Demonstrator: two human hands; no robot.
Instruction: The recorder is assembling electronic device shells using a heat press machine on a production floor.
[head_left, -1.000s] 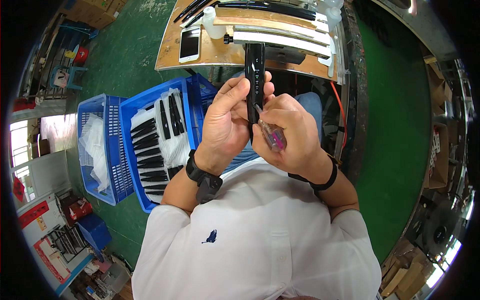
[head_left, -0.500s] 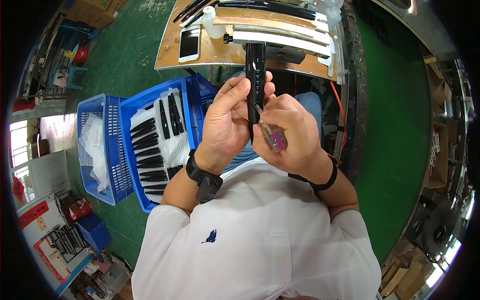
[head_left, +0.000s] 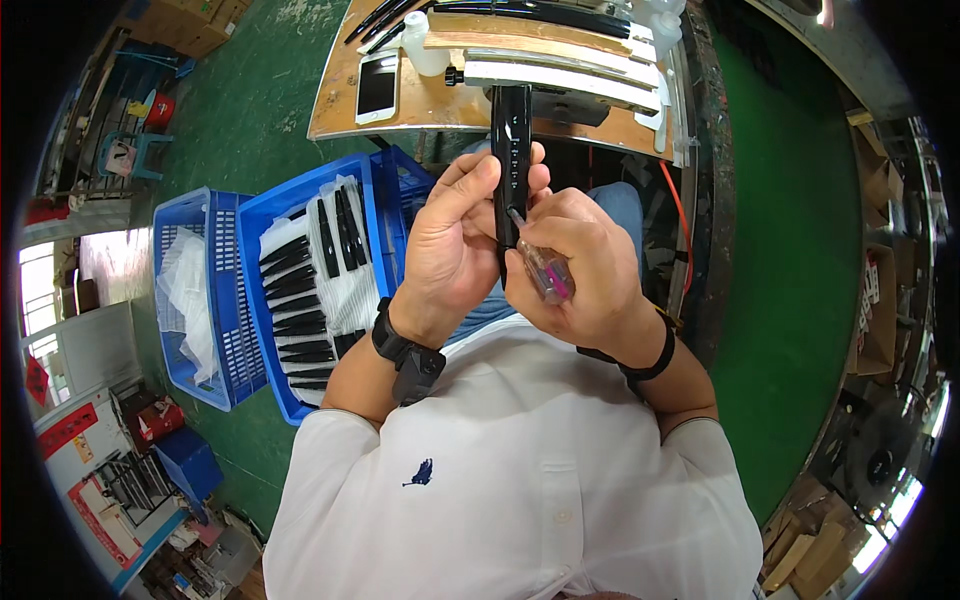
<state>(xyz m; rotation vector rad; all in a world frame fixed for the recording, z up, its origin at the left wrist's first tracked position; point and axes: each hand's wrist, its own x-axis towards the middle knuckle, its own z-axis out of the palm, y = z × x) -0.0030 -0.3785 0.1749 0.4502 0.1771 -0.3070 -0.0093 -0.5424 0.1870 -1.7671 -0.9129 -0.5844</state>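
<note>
A long, glossy black casing (head_left: 513,150) with a column of small pale marks is held upright in front of me, its far end at the table's front edge. My left hand (head_left: 455,235) is closed around it from the left, thumb on the near side and fingertips showing past its right edge. In my right hand (head_left: 585,265) is a small tool with a clear, pink-tinted handle (head_left: 553,278). Its narrow tip meets the casing's face near the lower end. My right fingers are wrapped round the handle; the casing's lowest part is partly hidden by that hand.
On the wooden table (head_left: 340,105) lie a phone (head_left: 378,87), a white bottle (head_left: 425,55), and white and wooden bars in a fixture (head_left: 560,78). At my left, a blue crate (head_left: 375,235) holds several black casings on white wrapping, beside another blue crate (head_left: 232,330).
</note>
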